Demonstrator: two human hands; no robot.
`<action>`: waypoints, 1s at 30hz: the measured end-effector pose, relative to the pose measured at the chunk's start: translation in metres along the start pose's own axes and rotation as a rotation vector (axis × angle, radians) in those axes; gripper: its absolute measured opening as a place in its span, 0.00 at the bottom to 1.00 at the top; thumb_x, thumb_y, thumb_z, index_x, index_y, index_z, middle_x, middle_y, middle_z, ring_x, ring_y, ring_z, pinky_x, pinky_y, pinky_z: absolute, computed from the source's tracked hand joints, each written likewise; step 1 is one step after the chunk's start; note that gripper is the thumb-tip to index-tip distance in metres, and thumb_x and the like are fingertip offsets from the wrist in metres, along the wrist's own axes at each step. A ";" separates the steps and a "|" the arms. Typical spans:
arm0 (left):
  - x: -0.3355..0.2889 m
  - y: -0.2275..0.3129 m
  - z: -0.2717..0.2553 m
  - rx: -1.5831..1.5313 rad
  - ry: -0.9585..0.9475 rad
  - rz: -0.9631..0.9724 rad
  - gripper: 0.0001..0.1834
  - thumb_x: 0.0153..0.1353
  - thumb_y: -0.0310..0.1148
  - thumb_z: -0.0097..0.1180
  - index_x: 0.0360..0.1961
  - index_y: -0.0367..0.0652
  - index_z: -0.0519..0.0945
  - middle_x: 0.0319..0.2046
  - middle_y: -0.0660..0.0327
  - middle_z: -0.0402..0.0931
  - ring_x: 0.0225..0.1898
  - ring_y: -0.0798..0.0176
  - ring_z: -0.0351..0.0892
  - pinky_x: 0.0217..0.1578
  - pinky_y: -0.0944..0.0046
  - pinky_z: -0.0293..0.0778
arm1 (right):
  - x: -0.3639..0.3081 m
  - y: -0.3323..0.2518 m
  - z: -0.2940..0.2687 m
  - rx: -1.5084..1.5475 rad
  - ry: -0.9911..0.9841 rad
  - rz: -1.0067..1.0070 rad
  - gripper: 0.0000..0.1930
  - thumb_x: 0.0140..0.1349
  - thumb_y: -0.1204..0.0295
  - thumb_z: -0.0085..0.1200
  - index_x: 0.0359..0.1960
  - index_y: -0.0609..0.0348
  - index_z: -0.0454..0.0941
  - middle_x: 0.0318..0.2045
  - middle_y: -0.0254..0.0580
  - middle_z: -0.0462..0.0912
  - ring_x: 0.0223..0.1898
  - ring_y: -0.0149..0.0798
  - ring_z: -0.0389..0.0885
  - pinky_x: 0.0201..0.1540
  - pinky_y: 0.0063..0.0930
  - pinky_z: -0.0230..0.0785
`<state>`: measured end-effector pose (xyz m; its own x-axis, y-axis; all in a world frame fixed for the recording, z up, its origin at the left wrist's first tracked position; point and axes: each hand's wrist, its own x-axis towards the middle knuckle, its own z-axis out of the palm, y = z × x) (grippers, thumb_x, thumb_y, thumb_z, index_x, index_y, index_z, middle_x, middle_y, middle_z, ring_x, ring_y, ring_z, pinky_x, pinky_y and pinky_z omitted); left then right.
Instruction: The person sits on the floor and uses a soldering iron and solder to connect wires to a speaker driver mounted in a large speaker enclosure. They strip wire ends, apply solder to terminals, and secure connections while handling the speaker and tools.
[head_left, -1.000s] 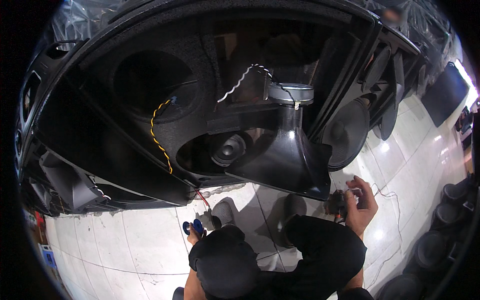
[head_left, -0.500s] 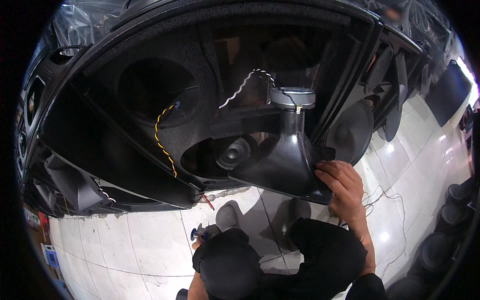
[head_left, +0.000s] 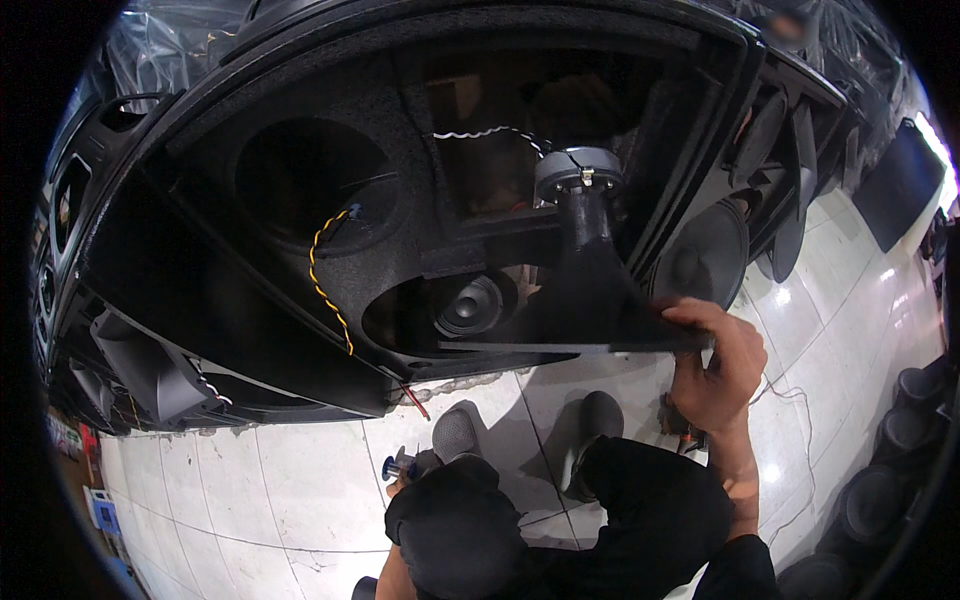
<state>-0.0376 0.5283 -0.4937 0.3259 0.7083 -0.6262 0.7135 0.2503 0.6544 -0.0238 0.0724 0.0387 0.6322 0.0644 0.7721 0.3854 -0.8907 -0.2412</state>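
Observation:
My right hand point(head_left: 721, 362) pinches the right end of the flange of a black horn point(head_left: 590, 290). The horn stands at the cabinet's opening with its wide mouth downward, and a round silver driver point(head_left: 579, 172) tops its neck. From the driver a white-and-black twisted wire point(head_left: 480, 132) runs left into the cabinet. Low at the left, my left hand point(head_left: 394, 488), mostly hidden behind my knee, holds a small blue-rimmed solder spool point(head_left: 402, 467).
The large black speaker cabinet point(head_left: 230, 220) has round cut-outs and a small speaker cone point(head_left: 467, 305). A yellow-and-black twisted wire point(head_left: 318, 270) hangs from one hole. More speakers point(head_left: 700, 255) stand at right; a thin cable point(head_left: 808, 440) lies on the tiled floor.
The horn has tilted, so its mouth's edge is now nearly level and its driver sits slightly higher and farther back. My right hand has moved right and up with it. My left hand stays put.

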 end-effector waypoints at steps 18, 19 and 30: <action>-0.092 0.075 -0.004 0.473 0.507 0.876 0.39 0.52 0.52 0.69 0.53 0.30 0.72 0.47 0.47 0.71 0.47 0.50 0.73 0.46 0.47 0.74 | 0.017 -0.003 0.007 0.136 0.123 0.121 0.08 0.58 0.82 0.60 0.38 0.65 0.78 0.26 0.46 0.84 0.28 0.41 0.86 0.31 0.24 0.73; -0.112 0.094 -0.003 0.410 0.439 0.950 0.39 0.52 0.52 0.69 0.53 0.30 0.72 0.47 0.47 0.71 0.47 0.50 0.73 0.46 0.47 0.74 | 0.015 -0.001 0.009 0.162 0.134 0.156 0.06 0.59 0.82 0.59 0.38 0.65 0.78 0.26 0.46 0.83 0.27 0.41 0.86 0.31 0.24 0.72; -0.386 0.318 -0.012 -0.144 -0.960 1.496 0.36 0.50 0.30 0.71 0.60 0.36 0.71 0.58 0.50 0.74 0.56 0.56 0.76 0.56 0.57 0.70 | -0.018 0.025 0.046 0.788 0.392 0.546 0.11 0.69 0.68 0.55 0.46 0.64 0.75 0.37 0.35 0.81 0.35 0.24 0.74 0.40 0.16 0.64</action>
<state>0.0561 0.3425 -0.0383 0.8318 -0.2183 0.5104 -0.5387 -0.0955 0.8371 0.0053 0.0694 -0.0079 0.6439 -0.5368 0.5452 0.5319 -0.1981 -0.8233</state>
